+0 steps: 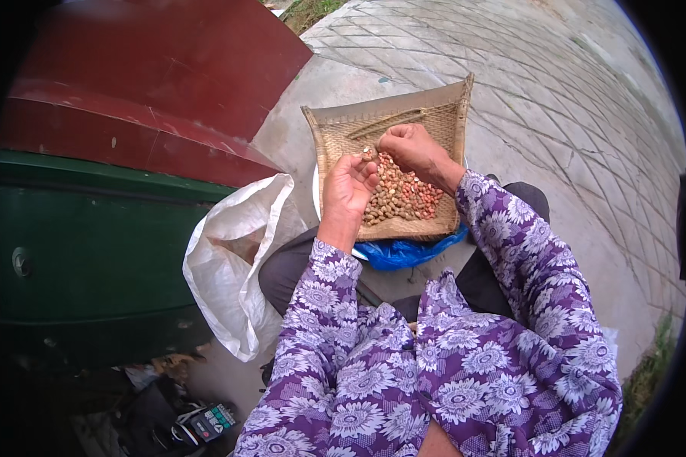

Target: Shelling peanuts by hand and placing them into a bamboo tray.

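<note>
A woven, scoop-shaped basket (pixel 343 129) sits in front of me, holding peanuts. Unshelled tan peanuts (pixel 386 207) lie toward its near left part, and pinkish-red kernels (pixel 427 199) are mixed in at the right. Over the basket's left side, my left hand (pixel 347 184) is closed, pinching a peanut pod (pixel 369 154) between thumb and fingertips; a pale spot shows on the pod. My right hand (pixel 418 150) is closed too, its fingertips pressed together just right of the pod. Whatever it may hold is hidden by the fingers.
A thin, straw-coloured stick (pixel 387 123) lies along the basket's far side. Blue plastic (pixel 410 253) shows under the near edge. An open white sack (pixel 219 263) stands at my left, beside a green and dark red structure (pixel 99 251). A black bag (pixel 149 419) lies lower left.
</note>
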